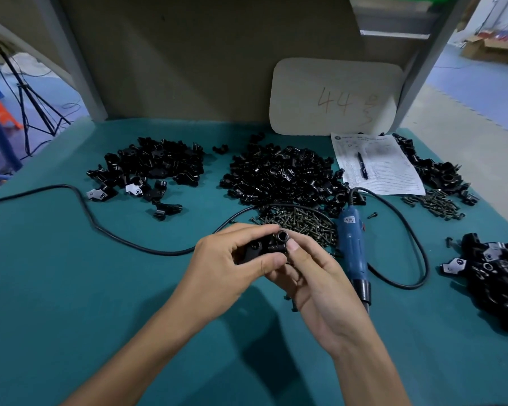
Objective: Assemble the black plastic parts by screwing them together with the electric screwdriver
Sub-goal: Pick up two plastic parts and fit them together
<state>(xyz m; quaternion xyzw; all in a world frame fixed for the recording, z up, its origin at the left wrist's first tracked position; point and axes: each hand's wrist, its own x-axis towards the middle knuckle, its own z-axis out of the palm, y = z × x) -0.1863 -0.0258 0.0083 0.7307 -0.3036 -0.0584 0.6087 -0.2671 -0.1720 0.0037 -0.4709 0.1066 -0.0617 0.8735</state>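
I see both hands meet above the teal desk [71,288]. The left hand [232,268] has its fingers [272,263] curled round the black plastic parts [269,244], and the right hand [314,282] pinches the same piece at its ring end. The electric screwdriver [354,250] lies on the desk just right of the hands, its cable [115,232] looping across the surface. Heaps of loose parts [282,174] sit behind a pile of screws [299,224]. A paper form [393,171] with a pen [362,165] lies below a white board [335,95] marked 44. A blue floor [481,83] and a cardboard box [493,48] show at far right.

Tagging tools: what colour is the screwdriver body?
Blue screwdriver, with a black nose; head view.
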